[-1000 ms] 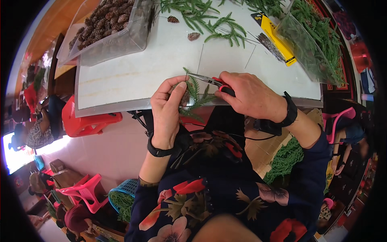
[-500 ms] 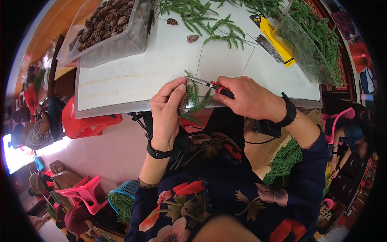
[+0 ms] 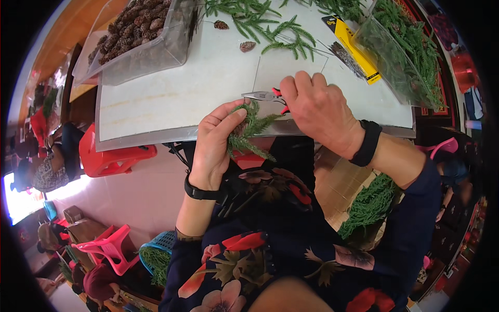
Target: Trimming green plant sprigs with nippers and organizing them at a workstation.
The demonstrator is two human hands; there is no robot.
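At the table's near edge my left hand (image 3: 215, 135) is closed on a green artificial pine sprig (image 3: 251, 129), thumb and forefinger pinching its upper part. A pine cone seems partly tucked behind the fingers, but it is mostly hidden. My right hand (image 3: 323, 110) is wrapped round long-nose pliers (image 3: 262, 96) with red and black handles. Their metal jaws point left, with the tip just above the sprig beside my left fingertips. Whether the jaws grip a wire there is too small to tell.
On the white table (image 3: 150, 112) a clear bin (image 3: 179, 52) holds pine cones, far left. Two loose cones (image 3: 247, 47) and green sprigs (image 3: 293, 41) lie farther back. At right are a yellow packet (image 3: 358, 57), thin wires (image 3: 345, 60) and a clear container (image 3: 384, 57) of greenery.
My right hand has turned over and lifted slightly, bringing the pliers from a slant to nearly level. The sprig has shifted a little in my left hand.
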